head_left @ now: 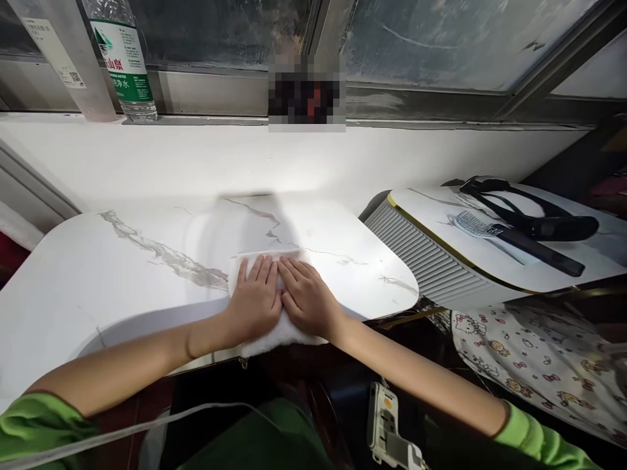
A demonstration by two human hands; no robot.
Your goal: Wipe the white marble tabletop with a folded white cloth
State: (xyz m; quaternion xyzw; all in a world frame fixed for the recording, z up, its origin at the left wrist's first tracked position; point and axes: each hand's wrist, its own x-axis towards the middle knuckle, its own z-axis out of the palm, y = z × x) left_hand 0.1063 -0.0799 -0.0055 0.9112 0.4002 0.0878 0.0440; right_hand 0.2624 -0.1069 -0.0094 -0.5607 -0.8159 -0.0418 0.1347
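Observation:
A folded white cloth (274, 333) lies on the white marble-patterned tabletop (137, 261), its near part hanging slightly over the front edge. My left hand (257, 297) presses flat on its left half, fingers stretched out toward the window. Beside it, my right hand (308, 297) rests flat on the right half, fingers extended and angled to the left. The two hands touch near the thumbs and fingertips. Neither one grips the cloth; much of its surface is hidden under them.
On the sill stand a water bottle (125, 65) and a tall translucent container (68, 59). A ribbed side cabinet (431, 254) at right bears a hairbrush (519, 245) and a black strapped item (539, 219). Below are a power strip (385, 418), a white cable (147, 427) and patterned fabric (529, 365).

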